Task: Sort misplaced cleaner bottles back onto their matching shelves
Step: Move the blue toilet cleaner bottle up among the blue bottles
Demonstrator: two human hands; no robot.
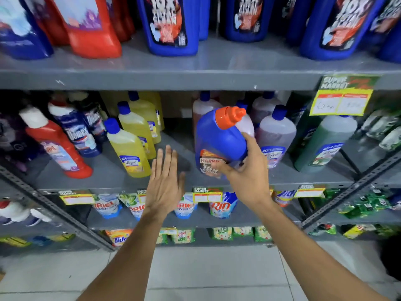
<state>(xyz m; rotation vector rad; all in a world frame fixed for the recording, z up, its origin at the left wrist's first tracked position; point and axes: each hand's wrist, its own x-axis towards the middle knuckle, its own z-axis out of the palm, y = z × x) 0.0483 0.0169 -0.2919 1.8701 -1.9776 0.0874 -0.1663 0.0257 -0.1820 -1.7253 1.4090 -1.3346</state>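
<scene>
My right hand [247, 170] grips a blue cleaner bottle with an orange cap [219, 137] around its lower body, in front of the middle shelf [104, 172]. The bottle tilts slightly, cap up and to the right. My left hand [166, 181] hovers flat beside it on the left, fingers spread, holding nothing. Matching blue bottles with dark labels [173, 25] stand on the upper shelf [195, 77]. Yellow bottles with blue caps [130, 148] stand left of the held bottle, pale pink ones [275, 135] right behind it.
A red bottle [58, 148] and dark blue bottles [76, 131] stand at middle left, green bottles [323, 144] at right. A yellow price tag [342, 101] hangs from the upper shelf edge. Detergent pouches [221, 205] fill lower shelves. Pale floor tiles [206, 268] lie below.
</scene>
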